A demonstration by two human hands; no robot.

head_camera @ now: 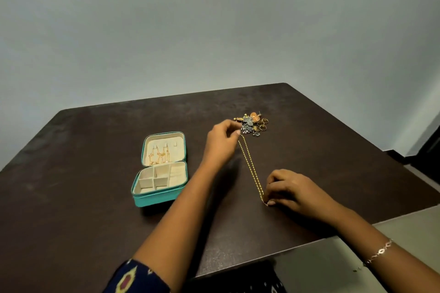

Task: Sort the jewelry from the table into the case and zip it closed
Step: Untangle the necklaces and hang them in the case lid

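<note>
Case lies open on tabletop, left of centre, its lid behind, necklaces in lid. Jewelry pile further back, right. Chain runs from left hand, just before pile, to right hand, nearer.

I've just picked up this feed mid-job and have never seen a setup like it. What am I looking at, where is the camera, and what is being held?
There is no machine here: a person works with two bare hands. The single picture comes from a wide-angle camera worn on the person's head, looking forward and down.

On the dark brown table sits an open teal zip case with cream compartments. Some gold chains hang in its lid. Further back lies a small pile of mixed earrings and rings.

The left hand pinches the far end of a thin gold chain necklace. The right hand pinches its near end, so the chain runs between them. The case is not yet zipped.
</note>
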